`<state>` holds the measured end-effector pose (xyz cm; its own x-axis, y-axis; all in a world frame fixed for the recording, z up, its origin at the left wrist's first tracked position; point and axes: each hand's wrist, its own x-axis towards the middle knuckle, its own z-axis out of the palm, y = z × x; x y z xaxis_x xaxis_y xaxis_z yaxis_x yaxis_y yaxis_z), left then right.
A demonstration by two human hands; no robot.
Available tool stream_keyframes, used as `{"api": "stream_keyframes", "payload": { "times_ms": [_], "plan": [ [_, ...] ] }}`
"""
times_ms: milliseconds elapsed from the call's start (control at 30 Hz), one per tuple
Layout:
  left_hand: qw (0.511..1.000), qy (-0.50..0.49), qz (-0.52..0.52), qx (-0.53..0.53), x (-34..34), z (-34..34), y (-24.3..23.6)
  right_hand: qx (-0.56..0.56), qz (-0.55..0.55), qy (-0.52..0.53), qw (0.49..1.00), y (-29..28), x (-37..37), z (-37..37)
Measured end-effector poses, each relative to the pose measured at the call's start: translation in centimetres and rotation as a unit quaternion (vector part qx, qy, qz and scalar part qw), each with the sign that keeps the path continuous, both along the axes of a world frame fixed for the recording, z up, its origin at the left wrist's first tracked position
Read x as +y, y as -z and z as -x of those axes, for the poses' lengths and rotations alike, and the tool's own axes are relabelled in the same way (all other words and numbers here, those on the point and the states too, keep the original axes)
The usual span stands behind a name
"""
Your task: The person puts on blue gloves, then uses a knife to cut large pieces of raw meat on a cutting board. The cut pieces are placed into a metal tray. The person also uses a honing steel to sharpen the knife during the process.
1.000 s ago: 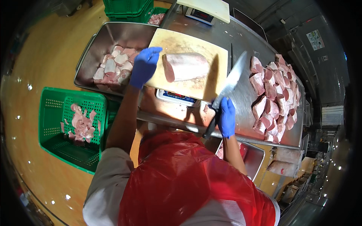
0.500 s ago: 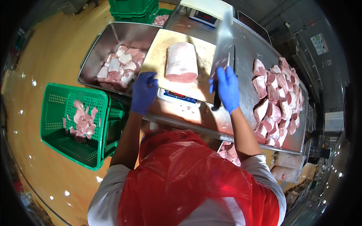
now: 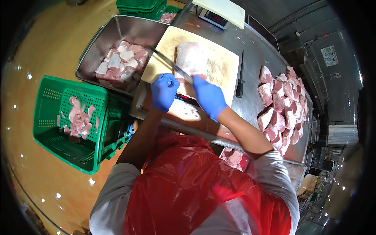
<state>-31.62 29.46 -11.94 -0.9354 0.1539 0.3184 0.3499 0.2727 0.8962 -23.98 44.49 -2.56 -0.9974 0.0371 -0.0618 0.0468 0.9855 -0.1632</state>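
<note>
A thick pork loin (image 3: 192, 56) lies on the cream cutting board (image 3: 223, 58), its cut end toward me. My right hand (image 3: 209, 97) is closed around a long-bladed knife (image 3: 169, 62), whose handle is mostly hidden in the glove. The blade slants left and away across the loin's near end, with its tip over the board's left edge. By the loin's near left corner, my left hand (image 3: 164, 92) has its fingers curled in; whether anything is in them is hidden. Both hands wear blue gloves. Under the board's near edge sits a scale with a red display (image 3: 188, 98).
Cut pork pieces (image 3: 284, 105) are heaped on the steel table at right, near a second, black-handled knife (image 3: 240, 88). More pieces lie in a steel tub (image 3: 88, 64) at left. A green crate (image 3: 47, 139) holds trimmings. Another scale (image 3: 213, 17) stands at the far side.
My right hand has come left from beside the board, swinging the knife across the loin. My left hand has moved right to the loin's near corner. The view has shifted slightly.
</note>
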Motion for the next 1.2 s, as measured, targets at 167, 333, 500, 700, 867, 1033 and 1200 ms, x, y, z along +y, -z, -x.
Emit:
{"api": "stream_keyframes", "payload": {
  "times_ms": [167, 333, 500, 700, 867, 1033, 1200],
  "plan": [
    [1.0, -0.005, -0.024, 0.009, -2.0, 0.2, 0.3, -0.114, -0.144, -0.038, 0.982, -2.3, 9.7, -10.0],
    [0.998, -0.048, -0.005, 0.043, -3.8, 0.7, 1.4, -0.124, -0.244, -0.039, 0.961, -6.3, 12.9, -12.5],
    [0.993, 0.005, 0.092, 0.075, -0.8, -0.6, -0.4, 0.021, -0.017, 0.007, 1.0, -3.9, 3.7, -5.5],
    [0.987, 0.038, 0.146, 0.056, -0.3, -0.4, 1.5, 0.01, -0.008, -0.032, 0.999, -0.4, -0.5, 1.4],
    [0.982, 0.024, 0.108, 0.151, -3.5, -0.2, 2.6, -0.112, -0.114, -0.063, 0.985, -3.0, 6.4, -4.6],
    [0.985, -0.131, 0.1, -0.043, -15.5, -2.8, -4.7, -0.113, -0.171, -0.048, 0.978, -3.0, 18.4, -14.8],
    [0.823, -0.19, 0.534, 0.045, -23.4, -1.1, -6.9, 0.108, 0.286, 0.155, 0.939, 0.7, 15.7, -18.2]
  ]
}}
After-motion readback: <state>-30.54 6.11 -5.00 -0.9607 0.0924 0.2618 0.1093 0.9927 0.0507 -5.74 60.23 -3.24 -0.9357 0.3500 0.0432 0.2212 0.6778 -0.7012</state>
